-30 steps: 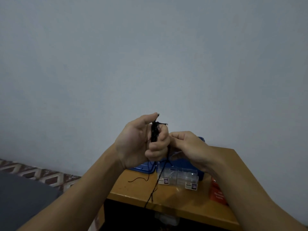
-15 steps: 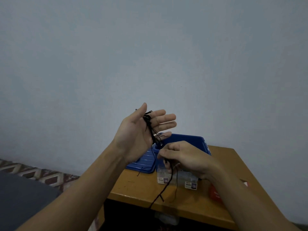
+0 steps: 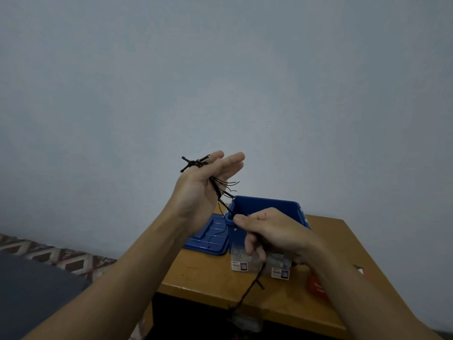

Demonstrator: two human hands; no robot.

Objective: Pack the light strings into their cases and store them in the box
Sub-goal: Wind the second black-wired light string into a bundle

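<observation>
Hands apart, I see the left hand [image 3: 199,192] raised flat-fingered with the black light string [image 3: 196,164] looped across its palm, while the right hand [image 3: 274,233] pinches the trailing end above the clear cases [image 3: 239,260] and blue box [image 3: 267,206] on the surface [image 3: 208,278].

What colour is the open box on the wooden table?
Blue; the box shows best in the head view, behind the right hand.

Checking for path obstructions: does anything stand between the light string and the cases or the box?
Nothing visible does. The light string runs from the left hand to the right hand, which pinches it above the clear cases. The blue box behind them stands open, its lid beside it. Whether the cases are open cannot be told.
</observation>
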